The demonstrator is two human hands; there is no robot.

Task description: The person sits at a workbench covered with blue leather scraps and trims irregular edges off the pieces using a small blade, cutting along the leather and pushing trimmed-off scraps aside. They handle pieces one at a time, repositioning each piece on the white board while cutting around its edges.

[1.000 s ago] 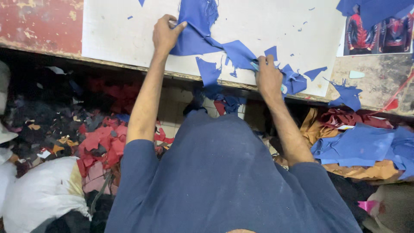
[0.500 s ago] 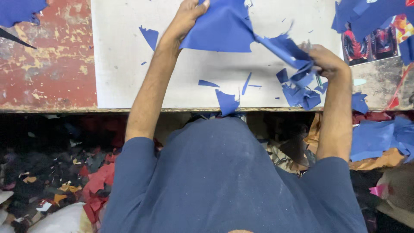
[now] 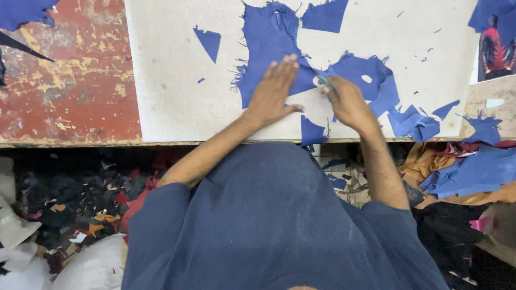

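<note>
Nearest the camera, the person's dark blue shirt point(image 3: 279, 225) filled the lower middle of the view, with both bare forearms reaching away over the table edge. To the left below the table lay a heap of dark, red and white fabric scraps point(image 3: 64, 215); to the right lay a pile of blue and tan cloth point(image 3: 462, 174).

On the white cutting board point(image 3: 166, 80), the left hand point(image 3: 274, 91) lay flat and released, fingers spread and pressing on the near right part of the large blue fabric piece point(image 3: 266, 43). That piece rested on the middle of the board, frayed along its left edge, stretching away from the hand toward the far side.

Just right of it, the right hand point(image 3: 346, 102) was clenched around a small tool with a pale greenish handle point(image 3: 324, 81); what kind of tool it was could not be told. Its tip met the blue cloth where the large piece joined a second blue piece with a hole point(image 3: 365, 75).

A small blue offcut point(image 3: 313, 131) hung at the near board edge between the hands. More blue offcuts point(image 3: 414, 122) lay to the right, a blue triangle point(image 3: 209, 42) to the left, and another triangular scrap point(image 3: 325, 15) at the far edge. The worn red tabletop point(image 3: 70, 80) showed at far left.
</note>
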